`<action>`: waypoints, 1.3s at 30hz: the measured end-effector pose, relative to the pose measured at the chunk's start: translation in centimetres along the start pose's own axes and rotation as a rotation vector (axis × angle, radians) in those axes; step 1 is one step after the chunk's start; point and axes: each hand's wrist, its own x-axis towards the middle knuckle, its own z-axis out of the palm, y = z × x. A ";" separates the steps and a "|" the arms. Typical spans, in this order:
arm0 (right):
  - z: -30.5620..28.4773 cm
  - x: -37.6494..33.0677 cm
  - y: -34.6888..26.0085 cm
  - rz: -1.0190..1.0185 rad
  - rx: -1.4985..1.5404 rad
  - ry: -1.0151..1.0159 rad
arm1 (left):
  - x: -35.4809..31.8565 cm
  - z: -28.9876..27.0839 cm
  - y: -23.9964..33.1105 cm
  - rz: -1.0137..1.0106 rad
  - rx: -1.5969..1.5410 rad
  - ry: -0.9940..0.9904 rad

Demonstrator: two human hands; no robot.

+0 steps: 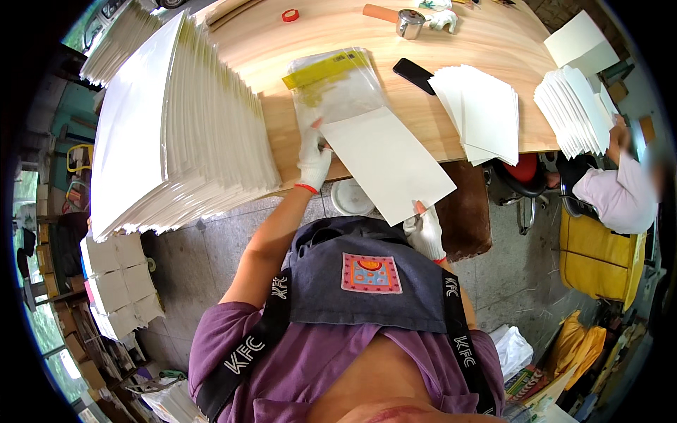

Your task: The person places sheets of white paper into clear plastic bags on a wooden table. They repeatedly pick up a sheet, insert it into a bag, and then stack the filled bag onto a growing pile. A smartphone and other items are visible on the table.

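Observation:
A white rectangular sheet (388, 158), paper or thin card, is held slantwise over the table's front edge. My left hand (313, 161), in a white knitted glove with bare fingertips, is closed at the sheet's far left corner. At its near edge my right hand (424, 231), gloved the same way, grips it with the thumb on top. The sheet's far end overlaps a pile of clear plastic sleeves (335, 88) with a yellow band, just beyond my left fingers. Whether those fingers also touch a sleeve is unclear.
A tall stack of sleeved white sheets (211, 134) stands left on the wooden table (310, 28). White sheets (479, 113) lie fanned at right, by a black phone (414, 75). Farther back are red tape (290, 15) and a metal cup (410, 24). Another person (617, 187) sits at right.

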 end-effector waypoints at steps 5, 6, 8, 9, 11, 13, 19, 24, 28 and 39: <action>1.0 -0.8 -0.3 -0.020 -0.023 0.009 | -1.2 4.2 -0.9 -0.348 -0.751 0.292; 1.1 -1.1 -0.6 -0.008 -0.017 0.016 | -1.0 4.9 -1.6 -0.451 -0.663 0.196; 1.2 -1.3 -1.0 -0.019 -0.029 0.020 | -0.8 6.0 -3.2 -0.630 -1.026 0.069; 1.2 -1.3 -1.2 -0.037 -0.052 0.013 | -0.9 6.5 -3.8 -0.717 -1.207 0.003; 1.0 -1.2 -1.5 -0.040 -0.077 -0.005 | -1.3 6.8 -3.7 -0.735 -1.340 0.031; 0.8 -0.9 -1.6 -0.006 -0.091 -0.037 | -2.4 8.0 -7.4 -0.633 -1.047 -0.029; -0.4 3.2 3.1 0.163 -0.102 -0.040 | -8.2 5.7 -1.9 -0.957 -0.809 -0.015; 0.9 11.1 7.0 0.338 0.329 -0.231 | -10.6 5.2 -5.6 -1.007 -0.869 -0.299; 1.1 9.7 5.8 0.321 0.056 -0.247 | -9.9 3.3 -6.0 -1.043 -0.959 -0.411; 7.8 9.4 5.6 -0.347 -1.604 -0.550 | -8.3 -1.5 -5.4 -1.035 -0.681 -0.246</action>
